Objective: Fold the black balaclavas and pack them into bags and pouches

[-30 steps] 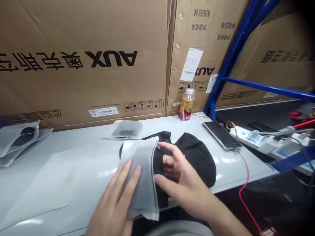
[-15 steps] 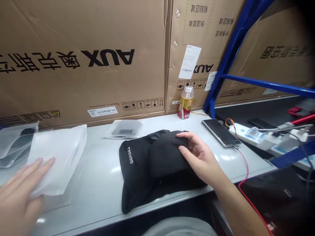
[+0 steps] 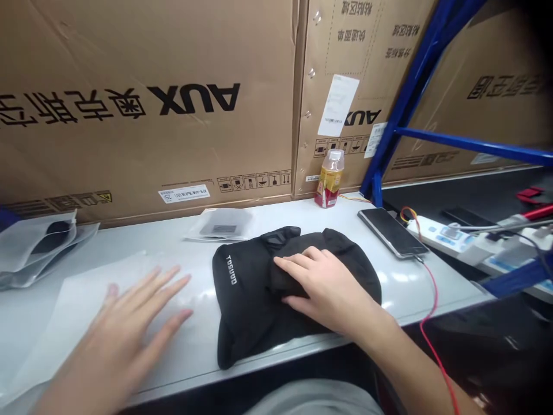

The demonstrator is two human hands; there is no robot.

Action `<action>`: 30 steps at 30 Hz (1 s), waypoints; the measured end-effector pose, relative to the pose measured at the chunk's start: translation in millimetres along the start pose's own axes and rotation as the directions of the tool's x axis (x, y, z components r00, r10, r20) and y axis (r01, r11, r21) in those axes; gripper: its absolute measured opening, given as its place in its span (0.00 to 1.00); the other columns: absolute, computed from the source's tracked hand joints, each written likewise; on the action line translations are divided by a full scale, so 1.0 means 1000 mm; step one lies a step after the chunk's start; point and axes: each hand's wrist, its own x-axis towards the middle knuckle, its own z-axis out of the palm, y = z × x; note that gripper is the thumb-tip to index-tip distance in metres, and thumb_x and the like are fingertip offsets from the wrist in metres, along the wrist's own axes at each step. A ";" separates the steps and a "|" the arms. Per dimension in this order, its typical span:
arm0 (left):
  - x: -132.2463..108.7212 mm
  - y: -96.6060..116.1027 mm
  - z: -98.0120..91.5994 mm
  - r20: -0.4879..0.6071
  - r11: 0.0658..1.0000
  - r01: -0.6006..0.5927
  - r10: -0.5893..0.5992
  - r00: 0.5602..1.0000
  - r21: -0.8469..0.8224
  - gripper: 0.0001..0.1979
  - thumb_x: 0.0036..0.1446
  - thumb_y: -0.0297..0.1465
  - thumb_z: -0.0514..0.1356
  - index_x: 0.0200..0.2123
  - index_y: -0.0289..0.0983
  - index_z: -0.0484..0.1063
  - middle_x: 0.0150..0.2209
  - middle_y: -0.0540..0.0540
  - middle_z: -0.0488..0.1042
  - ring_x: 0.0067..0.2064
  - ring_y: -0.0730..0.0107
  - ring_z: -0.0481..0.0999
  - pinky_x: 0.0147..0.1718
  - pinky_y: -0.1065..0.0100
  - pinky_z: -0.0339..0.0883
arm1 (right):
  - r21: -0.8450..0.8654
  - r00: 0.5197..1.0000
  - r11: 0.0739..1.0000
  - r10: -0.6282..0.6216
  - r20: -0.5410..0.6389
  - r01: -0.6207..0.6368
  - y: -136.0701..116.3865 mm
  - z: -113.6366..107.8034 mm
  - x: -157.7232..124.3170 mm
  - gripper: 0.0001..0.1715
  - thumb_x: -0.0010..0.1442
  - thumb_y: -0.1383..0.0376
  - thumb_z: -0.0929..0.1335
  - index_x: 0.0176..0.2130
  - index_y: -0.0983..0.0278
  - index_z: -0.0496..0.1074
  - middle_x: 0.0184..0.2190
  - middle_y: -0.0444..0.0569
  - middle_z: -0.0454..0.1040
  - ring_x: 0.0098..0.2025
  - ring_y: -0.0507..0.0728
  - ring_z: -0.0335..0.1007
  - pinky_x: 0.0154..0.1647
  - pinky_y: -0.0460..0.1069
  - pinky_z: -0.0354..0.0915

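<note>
My right hand [image 3: 324,285] lies flat across a folded black fabric item [image 3: 246,305] with white lettering, its fingers resting on a fold at the top. My left hand [image 3: 125,328], slightly blurred, has its fingers spread and hovers just left of that item. Under and beyond it, a frosted translucent plastic bag [image 3: 82,323] lies flat on the white table [image 3: 415,288]. I cannot tell whether the left palm touches the bag.
Several frosted bags [image 3: 38,245] are piled at the far left, and another [image 3: 220,225] lies behind the black item. A bottle [image 3: 330,178], a phone [image 3: 391,231] and a power strip [image 3: 440,237] sit at the right. Cardboard boxes [image 3: 147,115] and a blue rack [image 3: 415,98] stand behind.
The frosted bag my hands held over the black item now lies flat at the left. My left hand has moved right toward the black item, and my right hand has settled onto it.
</note>
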 end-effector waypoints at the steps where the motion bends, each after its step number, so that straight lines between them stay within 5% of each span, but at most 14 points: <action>1: 0.014 0.023 0.004 0.079 0.997 -0.066 0.064 0.995 0.024 0.24 0.67 0.44 0.61 0.65 0.53 0.71 0.66 0.49 0.73 0.66 0.42 0.73 0.65 0.32 0.59 | 0.031 1.000 0.999 -0.009 -0.022 0.010 -0.004 0.001 0.005 0.29 0.62 0.68 0.75 0.61 0.61 0.72 0.49 0.55 0.81 0.47 0.65 0.76 0.49 0.61 0.73; 4: 0.045 0.089 0.015 0.176 0.989 -0.122 0.135 0.975 -0.081 0.30 0.67 0.47 0.62 0.68 0.46 0.66 0.64 0.42 0.75 0.64 0.45 0.76 0.66 0.36 0.63 | 0.359 0.979 0.933 0.086 -0.184 -0.014 -0.015 0.001 0.018 0.23 0.64 0.73 0.70 0.56 0.58 0.72 0.50 0.49 0.80 0.49 0.60 0.77 0.51 0.55 0.72; 7: 0.067 0.129 0.026 0.163 0.967 -0.030 0.073 0.984 -0.251 0.35 0.64 0.47 0.65 0.69 0.43 0.62 0.61 0.39 0.77 0.60 0.47 0.79 0.60 0.45 0.72 | 0.761 0.910 0.648 0.321 -0.261 -0.010 -0.027 0.001 0.023 0.16 0.64 0.68 0.72 0.50 0.55 0.68 0.49 0.46 0.78 0.51 0.57 0.77 0.50 0.51 0.74; 10: 0.080 0.139 0.038 0.081 0.946 0.075 -0.052 0.995 -0.316 0.47 0.64 0.43 0.66 0.76 0.42 0.43 0.64 0.37 0.73 0.60 0.48 0.78 0.54 0.52 0.76 | 0.937 0.847 0.349 0.488 -0.209 0.030 -0.030 0.003 0.022 0.17 0.64 0.60 0.74 0.44 0.55 0.61 0.47 0.45 0.76 0.48 0.57 0.78 0.46 0.51 0.76; 13: 0.084 0.132 0.042 -0.024 0.973 0.019 -0.025 0.999 -0.228 0.44 0.66 0.30 0.59 0.77 0.40 0.39 0.63 0.37 0.72 0.59 0.49 0.75 0.57 0.50 0.72 | 0.974 0.824 0.225 0.553 -0.124 -0.004 -0.019 0.001 0.013 0.26 0.65 0.54 0.73 0.55 0.52 0.58 0.46 0.46 0.77 0.44 0.59 0.80 0.42 0.54 0.78; 17: 0.079 0.106 0.036 -0.100 0.999 -0.037 0.040 0.994 0.023 0.30 0.64 0.20 0.49 0.66 0.42 0.68 0.46 0.43 0.77 0.51 0.54 0.77 0.65 0.42 0.62 | 0.940 0.764 0.314 0.637 -0.103 -0.135 0.013 -0.010 -0.006 0.30 0.69 0.49 0.69 0.64 0.50 0.58 0.51 0.50 0.78 0.47 0.63 0.81 0.42 0.56 0.79; 21: 0.076 0.074 0.038 0.001 0.994 -0.012 0.012 1.000 0.105 0.32 0.61 0.17 0.46 0.60 0.45 0.75 0.55 0.42 0.78 0.61 0.48 0.75 0.68 0.31 0.54 | 0.902 0.662 0.328 0.747 -0.067 -0.280 0.045 -0.017 -0.028 0.26 0.65 0.49 0.72 0.58 0.52 0.65 0.50 0.51 0.78 0.43 0.63 0.81 0.31 0.52 0.78; 24: 0.076 0.062 0.045 0.091 0.987 0.000 -0.015 0.996 0.163 0.34 0.59 0.16 0.45 0.62 0.44 0.73 0.63 0.41 0.74 0.69 0.39 0.67 0.64 0.22 0.54 | 0.811 0.705 0.404 0.709 0.014 -0.422 0.058 -0.009 -0.042 0.32 0.68 0.49 0.69 0.64 0.53 0.59 0.53 0.55 0.76 0.45 0.64 0.81 0.33 0.54 0.79; 26: 0.077 0.062 0.046 0.073 0.977 0.028 -0.044 0.996 0.211 0.36 0.60 0.16 0.45 0.67 0.43 0.68 0.67 0.38 0.70 0.70 0.37 0.65 0.63 0.20 0.54 | 0.628 0.750 0.608 0.659 -0.057 -0.486 0.060 -0.003 -0.048 0.31 0.72 0.53 0.65 0.68 0.53 0.55 0.59 0.58 0.72 0.54 0.67 0.78 0.46 0.63 0.79; 30: 0.076 0.073 0.040 -0.005 0.958 0.072 -0.074 0.997 0.277 0.37 0.61 0.16 0.45 0.72 0.41 0.60 0.70 0.31 0.62 0.68 0.36 0.66 0.63 0.23 0.56 | 0.204 0.902 0.911 0.394 -0.176 -0.358 0.055 -0.006 -0.051 0.24 0.73 0.58 0.64 0.66 0.50 0.65 0.72 0.54 0.58 0.75 0.70 0.51 0.70 0.73 0.57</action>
